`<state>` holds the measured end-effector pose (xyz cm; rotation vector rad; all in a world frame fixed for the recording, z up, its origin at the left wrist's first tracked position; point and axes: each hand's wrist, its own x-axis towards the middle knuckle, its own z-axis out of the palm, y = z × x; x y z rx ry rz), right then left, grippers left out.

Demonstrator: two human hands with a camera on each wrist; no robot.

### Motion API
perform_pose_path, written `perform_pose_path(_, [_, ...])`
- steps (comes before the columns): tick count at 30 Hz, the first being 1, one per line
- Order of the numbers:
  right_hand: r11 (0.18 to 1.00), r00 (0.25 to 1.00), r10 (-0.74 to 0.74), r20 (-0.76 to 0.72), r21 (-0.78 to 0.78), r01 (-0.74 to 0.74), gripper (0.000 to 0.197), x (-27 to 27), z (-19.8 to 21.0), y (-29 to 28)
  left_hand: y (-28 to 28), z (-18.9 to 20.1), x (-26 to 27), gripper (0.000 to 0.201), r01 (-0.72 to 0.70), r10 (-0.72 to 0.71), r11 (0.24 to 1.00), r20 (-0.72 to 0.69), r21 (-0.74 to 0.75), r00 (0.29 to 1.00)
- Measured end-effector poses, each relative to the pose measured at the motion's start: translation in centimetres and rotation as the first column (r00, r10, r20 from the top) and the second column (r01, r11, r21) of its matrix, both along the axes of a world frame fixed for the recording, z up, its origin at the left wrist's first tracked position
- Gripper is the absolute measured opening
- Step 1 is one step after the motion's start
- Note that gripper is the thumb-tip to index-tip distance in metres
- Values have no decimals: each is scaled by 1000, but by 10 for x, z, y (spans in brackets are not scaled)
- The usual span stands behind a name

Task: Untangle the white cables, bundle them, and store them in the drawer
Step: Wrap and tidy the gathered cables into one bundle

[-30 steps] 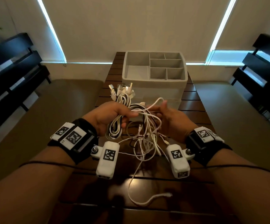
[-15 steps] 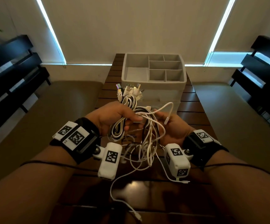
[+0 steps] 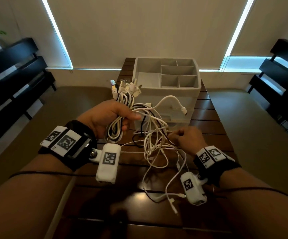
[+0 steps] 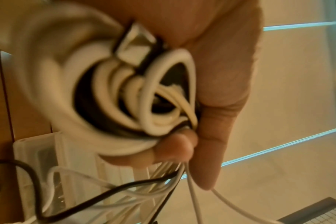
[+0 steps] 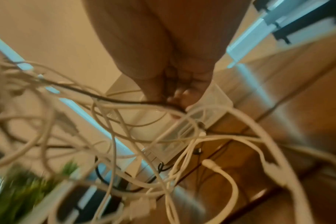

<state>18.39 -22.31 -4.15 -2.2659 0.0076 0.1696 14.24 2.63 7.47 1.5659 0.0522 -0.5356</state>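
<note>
Left hand [image 3: 105, 116] grips the coiled cables [image 3: 120, 118] as an anchor; right hand [image 3: 188, 140], beside it, pinches a loose strand [image 3: 170, 134] to tease it free.

Head view: high, facing forward and down over both forearms to the slatted wooden table [image 3: 207, 125] and the far blinds. Left wrist view: very close under the left hand [image 4: 226, 78], looking along the palm at the coiled white cables [image 4: 123, 97]; the drawer organizer [image 4: 48, 151] sits beyond, low left. Right wrist view: close under the right hand [image 5: 163, 53], facing far; badly blurred, probably showing the same organizer. All three share the cable tangle.
</note>
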Motion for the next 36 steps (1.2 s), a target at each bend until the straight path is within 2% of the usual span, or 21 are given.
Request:
perform_pose_path(2, [994, 994, -100, -41, 31, 102, 25, 6, -5, -10, 3, 4, -1, 18, -23, 24, 1000, 20, -14, 1000])
perform_pose_path(5, [966, 933, -173, -316, 128, 223, 32, 7, 0, -14, 9, 8, -1, 19, -33, 36, 998, 49, -50, 998])
perform_pose_path(6, [923, 891, -192, -411, 232, 306, 33, 7, 1, -14, 8, 9, -1, 18, -31, 34, 998, 57, -54, 998])
perform_pose_path(8, [750, 798, -217, -562, 427, 505, 28, 8, 6, -12, 7, 7, -1, 15, -46, 48, 998, 49, -40, 998])
perform_pose_path(9, [728, 798, -214, -563, 453, 514, 24, 6, 6, -10, 7, 5, 0, 16, -58, 58, 998, 34, -18, 998])
perform_pose_path(10, [748, 837, -219, -502, 464, 475, 17, 5, 5, -8, 6, 3, 0, 19, -66, 65, 998, 24, 9, 998])
perform_pose_path(11, [826, 903, -237, -359, 414, 382, 8, 5, 4, -8, 6, 0, 0, 24, -70, 70, 997, 13, 37, 998])
perform_pose_path(13, [975, 990, -140, 11, 175, 135, 16, 6, 2, -14, 4, -5, 0, 29, -65, 67, 994, -18, 84, 998])
perform_pose_path(14, [996, 995, -32, 99, 88, 24, 24, 4, 2, -14, 2, -8, 0, 29, -56, 59, 994, -35, 91, 998])
perform_pose_path(15, [996, 990, 42, 136, 73, -53, 30, 1, 3, -12, -1, -10, -1, 31, -43, 48, 995, -52, 95, 997])
perform_pose_path(17, [975, 982, 3, 187, 216, -45, 39, -1, 9, -5, -6, -15, -2, 37, -10, 19, 994, -82, 105, 996])
perform_pose_path(19, [884, 972, -108, 208, 468, -2, 31, -4, 33, 3, -11, -16, -4, 21, 15, -4, 991, -81, 134, 997])
perform_pose_path(20, [821, 972, -99, 212, 569, -40, 23, -6, 47, 6, -12, -17, -3, 15, 12, -1, 986, -65, 166, 998])
perform_pose_path(21, [784, 973, -21, 229, 607, -126, 24, -9, 64, 7, -13, -18, -3, 13, 6, 4, 980, -49, 200, 999])
perform_pose_path(23, [804, 926, 304, 224, 462, -376, 46, -18, 91, 13, -17, -19, -2, 16, -7, 14, 971, -27, 237, 1000])
perform_pose_path(25, [811, 822, 561, 96, 133, -569, 69, -27, 102, 26, -20, -20, -1, 32, -8, 13, 971, -19, 240, 1000])
perform_pose_path(27, [782, 778, 620, 98, -149, -605, 68, -28, 94, 39, -24, -21, -1, 45, 1, 1, 974, -7, 227, 1000])
perform_pose_path(28, [790, 783, 608, 135, -198, -580, 58, -27, 89, 44, -25, -21, -2, 49, 12, -12, 976, -1, 219, 1000])
perform_pose_path(31, [810, 795, 585, 158, -166, -563, 27, -22, 81, 43, -24, -22, -3, 46, 31, -34, 984, 12, 175, 999])
perform_pose_path(33, [804, 794, 594, 127, -110, -584, 15, -18, 78, 39, -22, -24, -4, 49, 29, -32, 985, 15, 168, 999])
perform_pose_path(36, [818, 819, 565, 98, 60, -572, 23, -16, 73, 33, -22, -23, -3, 46, 9, -13, 991, 24, 131, 1000])
